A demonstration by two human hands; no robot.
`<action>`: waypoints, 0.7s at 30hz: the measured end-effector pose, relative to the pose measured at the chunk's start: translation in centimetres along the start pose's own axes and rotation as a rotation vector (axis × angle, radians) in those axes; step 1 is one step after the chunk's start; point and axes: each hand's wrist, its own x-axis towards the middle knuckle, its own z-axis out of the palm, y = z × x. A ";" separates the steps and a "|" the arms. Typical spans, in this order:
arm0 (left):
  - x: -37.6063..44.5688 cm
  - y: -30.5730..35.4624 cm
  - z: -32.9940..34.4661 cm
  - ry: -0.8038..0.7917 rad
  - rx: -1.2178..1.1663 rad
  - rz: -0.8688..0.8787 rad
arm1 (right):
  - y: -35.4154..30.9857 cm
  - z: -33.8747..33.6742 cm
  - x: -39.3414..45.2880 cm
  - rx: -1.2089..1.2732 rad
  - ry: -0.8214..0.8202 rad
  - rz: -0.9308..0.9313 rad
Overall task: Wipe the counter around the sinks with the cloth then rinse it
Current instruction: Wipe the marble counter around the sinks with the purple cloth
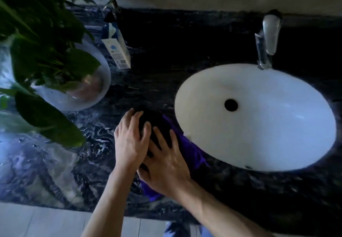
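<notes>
A purple cloth (192, 149) lies on the dark marbled counter (157, 66), right against the left rim of the white oval sink (268, 125). Both hands press flat on it, fingers spread. My left hand (130, 140) covers the cloth's far left part. My right hand (166, 164) lies beside and partly over it, on the cloth's near part. Most of the cloth is hidden under the hands; its far part looks dark in shadow. A chrome tap (268, 39) stands behind the sink, with no water running.
A potted green plant (42, 39) in a pale round pot (88, 96) stands at the left, leaves overhanging the counter. A small white and blue carton (118, 51) and a second tap (112, 3) are behind it. The counter's front edge (55, 204) runs below, with pale floor beyond.
</notes>
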 end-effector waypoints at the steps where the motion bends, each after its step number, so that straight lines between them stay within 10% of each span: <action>1: -1.2 0.8 0.7 -0.035 0.053 0.032 | -0.2 0.2 -2.0 0.010 -0.006 0.041; 16: -13.9 12.2 10.6 -0.206 0.224 0.386 | 17.7 -0.8 -23.8 -0.059 0.223 1.102; 21: -15.3 16.2 13.2 -0.255 0.204 0.435 | 10.7 1.8 -22.4 -0.117 0.220 0.929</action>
